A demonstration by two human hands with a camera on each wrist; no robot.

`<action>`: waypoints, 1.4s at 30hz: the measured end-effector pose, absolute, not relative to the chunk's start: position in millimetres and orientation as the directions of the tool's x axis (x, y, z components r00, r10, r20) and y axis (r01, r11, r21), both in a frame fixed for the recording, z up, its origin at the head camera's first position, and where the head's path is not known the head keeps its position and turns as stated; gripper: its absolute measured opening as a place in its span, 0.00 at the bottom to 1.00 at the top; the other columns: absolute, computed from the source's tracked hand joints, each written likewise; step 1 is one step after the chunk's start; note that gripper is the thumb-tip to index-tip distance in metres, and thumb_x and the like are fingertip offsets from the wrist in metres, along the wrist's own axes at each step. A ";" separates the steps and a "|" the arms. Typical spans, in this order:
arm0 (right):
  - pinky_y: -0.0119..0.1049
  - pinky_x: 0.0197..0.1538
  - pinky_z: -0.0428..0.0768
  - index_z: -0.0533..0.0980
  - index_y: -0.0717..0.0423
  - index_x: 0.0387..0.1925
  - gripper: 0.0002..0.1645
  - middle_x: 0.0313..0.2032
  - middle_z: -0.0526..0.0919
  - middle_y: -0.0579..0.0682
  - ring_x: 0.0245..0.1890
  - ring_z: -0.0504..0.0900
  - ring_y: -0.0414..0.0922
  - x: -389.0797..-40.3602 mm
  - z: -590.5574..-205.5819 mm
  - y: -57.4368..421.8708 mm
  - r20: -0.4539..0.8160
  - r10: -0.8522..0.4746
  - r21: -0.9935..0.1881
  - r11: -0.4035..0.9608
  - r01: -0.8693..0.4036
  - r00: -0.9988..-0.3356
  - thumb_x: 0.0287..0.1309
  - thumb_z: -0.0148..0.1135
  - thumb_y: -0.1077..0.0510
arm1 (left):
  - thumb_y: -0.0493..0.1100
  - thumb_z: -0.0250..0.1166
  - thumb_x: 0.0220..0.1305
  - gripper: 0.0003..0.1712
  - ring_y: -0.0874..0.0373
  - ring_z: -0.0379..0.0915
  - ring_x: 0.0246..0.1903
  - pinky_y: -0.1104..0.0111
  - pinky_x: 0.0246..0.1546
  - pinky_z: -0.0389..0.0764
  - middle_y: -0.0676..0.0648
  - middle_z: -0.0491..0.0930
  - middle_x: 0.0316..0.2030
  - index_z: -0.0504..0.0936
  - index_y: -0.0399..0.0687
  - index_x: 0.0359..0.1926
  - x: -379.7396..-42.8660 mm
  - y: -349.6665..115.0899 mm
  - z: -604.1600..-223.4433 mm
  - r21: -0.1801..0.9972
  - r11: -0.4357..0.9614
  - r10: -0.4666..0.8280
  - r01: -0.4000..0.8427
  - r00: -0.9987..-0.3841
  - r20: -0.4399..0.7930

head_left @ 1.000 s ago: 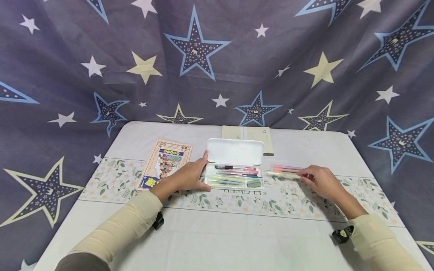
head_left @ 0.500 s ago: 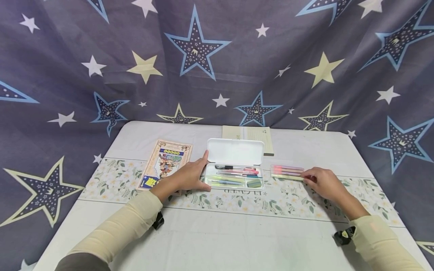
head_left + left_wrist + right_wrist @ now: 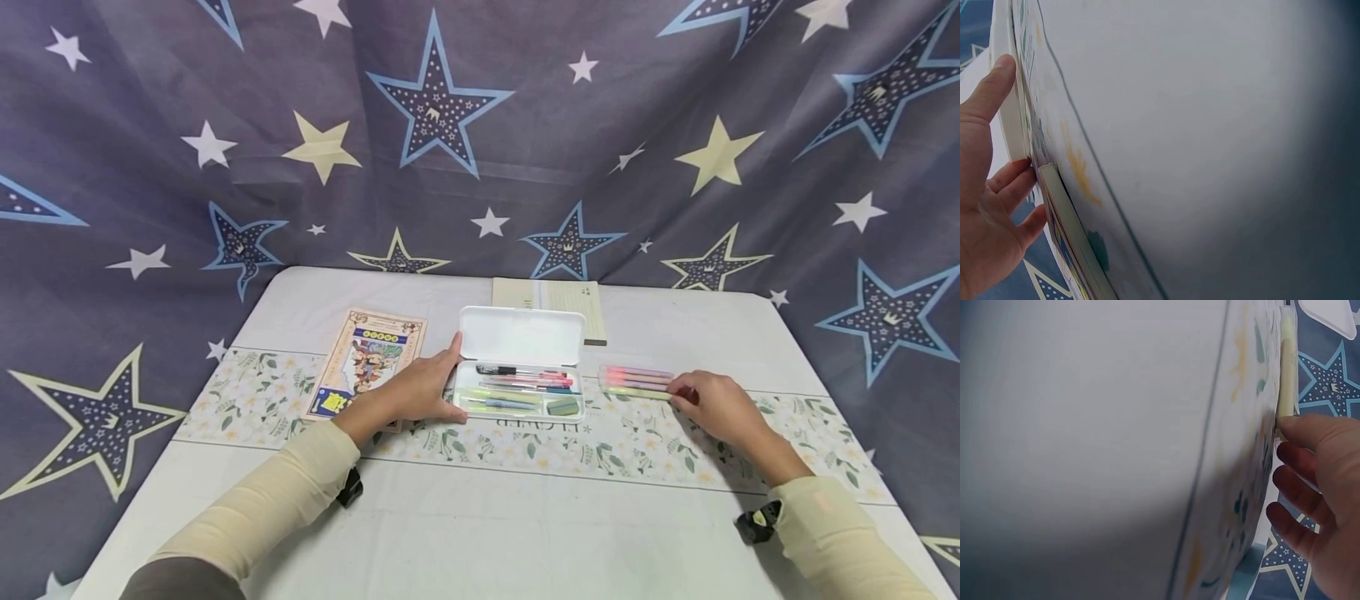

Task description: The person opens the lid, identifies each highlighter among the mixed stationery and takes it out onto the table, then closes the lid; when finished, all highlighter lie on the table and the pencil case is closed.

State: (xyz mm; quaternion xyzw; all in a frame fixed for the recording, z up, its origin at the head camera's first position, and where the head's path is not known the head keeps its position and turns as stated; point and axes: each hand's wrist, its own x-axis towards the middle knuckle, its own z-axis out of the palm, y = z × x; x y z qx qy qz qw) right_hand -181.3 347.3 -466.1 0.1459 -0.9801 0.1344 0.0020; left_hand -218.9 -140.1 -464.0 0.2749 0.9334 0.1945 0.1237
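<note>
A white pencil case stands open in the middle of the table, holding several pens and a green eraser. My left hand rests against its left end, thumb at the front corner and fingertips by the raised lid. To the right lies a flat clear box of pink, purple and yellow highlighters. My right hand pinches the right end of this box between thumb and index finger. In the right wrist view the thumb sits at the end of the yellow highlighter; the other fingers curl loosely.
A picture-covered booklet lies left of the pencil case, partly under my left forearm. Behind the lid is a beige notepad. A floral strip crosses the white table; a star-patterned curtain hangs at the back.
The highlighter box, tilted and blurred in my right hand a second ago, now lies flat and still. My right hand has shifted slightly; the left has stayed at the pencil case.
</note>
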 end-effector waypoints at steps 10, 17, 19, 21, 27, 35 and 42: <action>0.36 0.31 0.75 0.86 0.54 0.40 0.06 0.30 0.85 0.46 0.27 0.77 0.36 -182.8 -466.0 345.6 0.071 -0.285 -0.247 0.923 -0.294 -0.956 0.62 0.70 0.57 | 0.69 0.77 0.48 0.83 0.47 0.74 0.64 0.53 0.64 0.73 0.44 0.64 0.75 0.25 0.45 0.81 -218.7 -139.9 -464.1 0.432 0.775 0.558 0.461 -0.820 -0.128; 0.36 0.30 0.75 0.87 0.53 0.39 0.05 0.30 0.85 0.45 0.27 0.77 0.36 -183.7 -463.6 343.2 0.091 -0.296 -0.241 0.920 -0.310 -0.951 0.61 0.71 0.58 | 0.69 0.78 0.48 0.84 0.48 0.76 0.61 0.54 0.64 0.73 0.44 0.65 0.74 0.25 0.44 0.81 -219.3 -140.2 -465.9 0.426 0.776 0.558 0.464 -0.820 -0.123; 0.36 0.31 0.75 0.87 0.53 0.39 0.05 0.30 0.85 0.45 0.27 0.77 0.37 -184.3 -462.4 341.5 0.097 -0.297 -0.238 0.920 -0.312 -0.950 0.61 0.70 0.58 | 0.69 0.78 0.48 0.84 0.48 0.76 0.61 0.54 0.64 0.73 0.44 0.65 0.74 0.25 0.45 0.81 -219.7 -140.3 -466.4 0.427 0.775 0.559 0.465 -0.820 -0.122; 0.37 0.31 0.75 0.87 0.52 0.39 0.05 0.30 0.86 0.46 0.27 0.78 0.37 -184.8 -460.3 339.3 0.104 -0.299 -0.235 0.919 -0.315 -0.949 0.62 0.70 0.58 | 0.69 0.78 0.48 0.84 0.48 0.76 0.61 0.53 0.64 0.73 0.43 0.65 0.74 0.25 0.44 0.81 -219.9 -140.6 -466.7 0.428 0.772 0.562 0.469 -0.819 -0.115; 0.39 0.32 0.77 0.87 0.53 0.40 0.05 0.31 0.86 0.47 0.28 0.79 0.39 -188.3 -452.7 330.7 0.126 -0.316 -0.243 0.909 -0.338 -0.940 0.63 0.69 0.59 | 0.69 0.78 0.48 0.84 0.47 0.75 0.62 0.53 0.64 0.73 0.43 0.65 0.74 0.25 0.44 0.81 -219.0 -140.8 -465.7 0.430 0.770 0.565 0.472 -0.818 -0.112; 0.41 0.33 0.78 0.87 0.52 0.38 0.07 0.30 0.86 0.45 0.27 0.79 0.38 -195.8 -445.7 311.1 0.153 -0.350 -0.230 0.897 -0.377 -0.924 0.63 0.70 0.54 | 0.69 0.78 0.48 0.83 0.48 0.76 0.61 0.54 0.64 0.73 0.43 0.66 0.74 0.25 0.43 0.81 -218.3 -139.6 -462.9 0.423 0.776 0.561 0.468 -0.818 -0.124; 0.42 0.35 0.80 0.87 0.53 0.39 0.06 0.31 0.86 0.46 0.29 0.80 0.39 -200.0 -447.7 287.3 0.190 -0.398 -0.236 0.869 -0.435 -0.897 0.62 0.71 0.56 | 0.68 0.78 0.48 0.83 0.49 0.77 0.59 0.54 0.63 0.74 0.44 0.67 0.73 0.26 0.44 0.81 -217.5 -139.4 -461.4 0.431 0.775 0.558 0.462 -0.820 -0.125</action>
